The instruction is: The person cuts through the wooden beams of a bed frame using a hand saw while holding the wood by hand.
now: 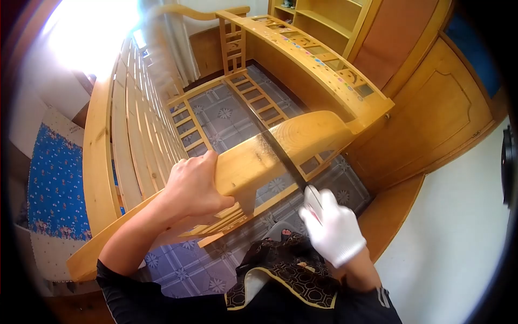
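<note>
My left hand (pixel 191 183), bare, is wrapped over the curved end board (pixel 243 164) of a wooden bed frame. In a white knitted glove, my right hand (pixel 332 224) is closed around the handle of a hand saw (pixel 278 148). The saw's long dark blade lies across the board's top edge, to the right of my left hand, and its far end reaches over the inside of the frame. Pale specks like sawdust lie on the wood beside the blade. How deep the blade sits in the wood, I cannot tell.
A slatted side (pixel 132 124) of the bed frame stands at left, and a decorated guard rail (pixel 318 59) runs along the right. Patterned tiles (pixel 224 113) show through the frame. A wooden cabinet door (pixel 426 113) is at right; blue floral cloth (pixel 59 183) hangs at left.
</note>
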